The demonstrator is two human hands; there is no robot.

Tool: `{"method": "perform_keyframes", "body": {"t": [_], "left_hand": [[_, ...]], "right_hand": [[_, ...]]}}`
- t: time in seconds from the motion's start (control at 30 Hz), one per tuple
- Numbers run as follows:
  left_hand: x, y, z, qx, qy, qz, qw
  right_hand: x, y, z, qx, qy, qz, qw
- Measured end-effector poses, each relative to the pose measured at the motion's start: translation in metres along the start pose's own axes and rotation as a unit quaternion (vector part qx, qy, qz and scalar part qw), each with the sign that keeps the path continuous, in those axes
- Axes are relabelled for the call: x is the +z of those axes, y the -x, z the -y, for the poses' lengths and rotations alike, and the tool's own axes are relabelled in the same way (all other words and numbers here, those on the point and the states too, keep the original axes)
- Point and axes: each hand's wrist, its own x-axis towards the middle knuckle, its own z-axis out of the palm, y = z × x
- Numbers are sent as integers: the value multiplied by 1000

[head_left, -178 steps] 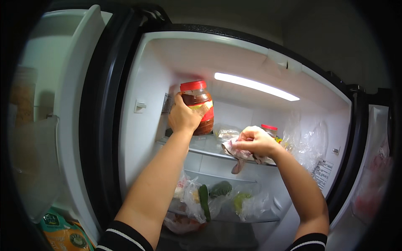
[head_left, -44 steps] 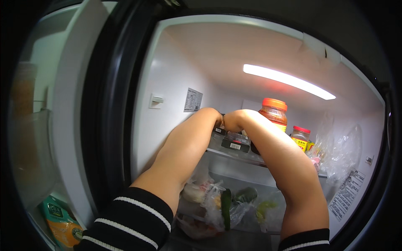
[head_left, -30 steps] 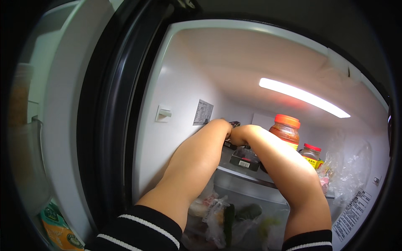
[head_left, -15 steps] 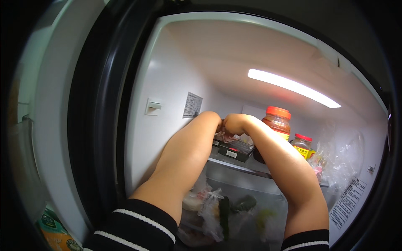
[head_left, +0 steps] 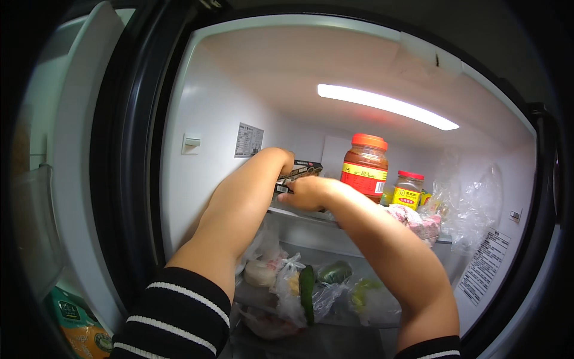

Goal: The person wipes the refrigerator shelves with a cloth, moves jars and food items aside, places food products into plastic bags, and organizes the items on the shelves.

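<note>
Compared with half a second back, both arms have slid a bit toward the front of the fridge and the big jar now shows clear of the right forearm. Both hands are on a flat dark box (head_left: 299, 170) sitting at the left end of the upper glass shelf (head_left: 299, 214), close to the left wall. Right hand (head_left: 308, 192) is curled over the near edge of the box, fingers wrapped on it. Left hand (head_left: 286, 161) is mostly hidden behind its own wrist, so I honestly can't tell whether it's gripping or just resting against the box. Just right of the box stands a big jar with a red lid (head_left: 365, 163), then a smaller red-lidded jar (head_left: 408, 189) beside it, and a pink bagged bundle (head_left: 412, 219) lying at the shelf's front edge. Down on the lower shelf there are clear plastic bags of vegetables (head_left: 311, 287), a dark green one standing out. Ceiling light strip (head_left: 385, 106) is on.
</note>
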Motion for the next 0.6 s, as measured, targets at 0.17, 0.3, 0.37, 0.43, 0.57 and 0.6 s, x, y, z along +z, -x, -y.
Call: {"method": "perform_keyframes", "body": {"t": [0.17,0.3,0.37,0.43,0.57,0.6], "left_hand": [[18,-13,-3,37,8,-42,998],[27,-25,7,30,8,-68,997],[31,-40,17,27,-29,-19,999],[30,-35,22,16,-40,16,999],[9,21,12,60,50,-4,997],[1,37,4,71,51,-7,996]], "right_hand": [[-3,20,13,50,-12,-22,998],[-5,25,13,46,-15,-55,997],[-1,21,8,38,-34,-73,996],[-3,16,5,31,-57,-66,996],[-12,23,3,59,-94,-52,992],[-16,27,1,80,-87,-39,992]]}}
